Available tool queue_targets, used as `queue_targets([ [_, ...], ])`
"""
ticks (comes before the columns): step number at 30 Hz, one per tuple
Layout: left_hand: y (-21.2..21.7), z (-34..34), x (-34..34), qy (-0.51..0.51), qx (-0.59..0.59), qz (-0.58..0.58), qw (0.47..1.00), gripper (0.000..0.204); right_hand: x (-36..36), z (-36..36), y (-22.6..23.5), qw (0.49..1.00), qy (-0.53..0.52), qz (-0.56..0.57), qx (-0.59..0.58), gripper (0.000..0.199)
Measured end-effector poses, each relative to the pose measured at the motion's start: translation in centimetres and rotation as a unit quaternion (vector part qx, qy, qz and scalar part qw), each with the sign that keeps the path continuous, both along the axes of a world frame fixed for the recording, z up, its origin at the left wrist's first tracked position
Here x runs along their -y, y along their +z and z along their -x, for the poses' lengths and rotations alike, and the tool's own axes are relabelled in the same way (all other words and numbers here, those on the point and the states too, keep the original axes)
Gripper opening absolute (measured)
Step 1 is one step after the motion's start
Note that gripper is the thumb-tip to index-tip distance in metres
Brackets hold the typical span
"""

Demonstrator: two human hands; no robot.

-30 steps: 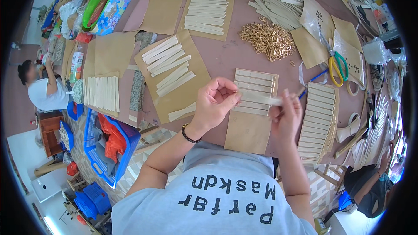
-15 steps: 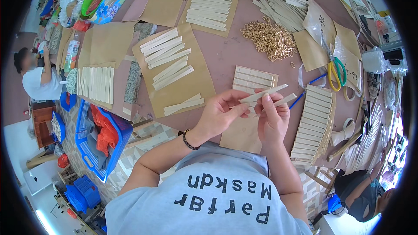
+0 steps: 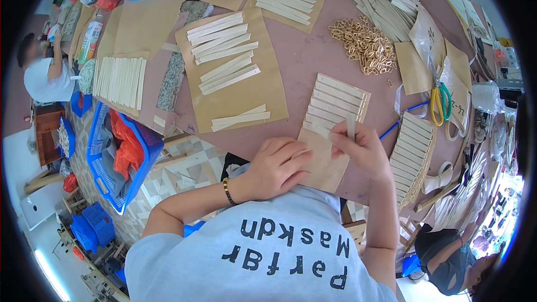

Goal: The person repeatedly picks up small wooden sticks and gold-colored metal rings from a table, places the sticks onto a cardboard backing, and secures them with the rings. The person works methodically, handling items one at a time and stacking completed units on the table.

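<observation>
Pale strip (image 3: 351,128) stands pinched in the right hand (image 3: 361,148) fingers, just above the brown paper sheet (image 3: 330,165). More strips (image 3: 335,103) lie in a row on that sheet, past the fingertips. Left hand (image 3: 274,168) rests flat on the sheet, fingers loosely bent, holding nothing. Gold rings (image 3: 363,45) sit farther off on the counter (image 3: 305,59).
</observation>
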State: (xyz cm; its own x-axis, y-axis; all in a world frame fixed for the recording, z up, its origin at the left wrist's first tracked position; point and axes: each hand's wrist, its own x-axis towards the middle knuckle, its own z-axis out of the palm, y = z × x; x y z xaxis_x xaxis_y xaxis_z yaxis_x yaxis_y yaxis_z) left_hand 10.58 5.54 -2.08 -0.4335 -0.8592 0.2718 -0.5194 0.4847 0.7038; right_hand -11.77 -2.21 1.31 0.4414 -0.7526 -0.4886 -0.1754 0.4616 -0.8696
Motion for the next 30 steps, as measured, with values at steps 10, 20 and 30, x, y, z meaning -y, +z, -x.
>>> queue_targets([
  [10,-1.3,-0.7,-1.0,0.020,0.075,0.042,0.996,0.038,0.2,-1.8,-0.4,0.974,0.091,0.023,-0.204,0.023],
  [20,-1.0,-0.7,-0.8,-0.001,0.099,0.025,0.995,0.039,0.3,-1.7,-0.9,0.977,0.088,0.004,-0.192,0.020],
  [30,-1.0,-0.5,-0.9,-0.002,0.124,0.016,0.992,0.036,-0.3,0.4,1.0,0.973,0.049,0.017,-0.225,0.020],
])
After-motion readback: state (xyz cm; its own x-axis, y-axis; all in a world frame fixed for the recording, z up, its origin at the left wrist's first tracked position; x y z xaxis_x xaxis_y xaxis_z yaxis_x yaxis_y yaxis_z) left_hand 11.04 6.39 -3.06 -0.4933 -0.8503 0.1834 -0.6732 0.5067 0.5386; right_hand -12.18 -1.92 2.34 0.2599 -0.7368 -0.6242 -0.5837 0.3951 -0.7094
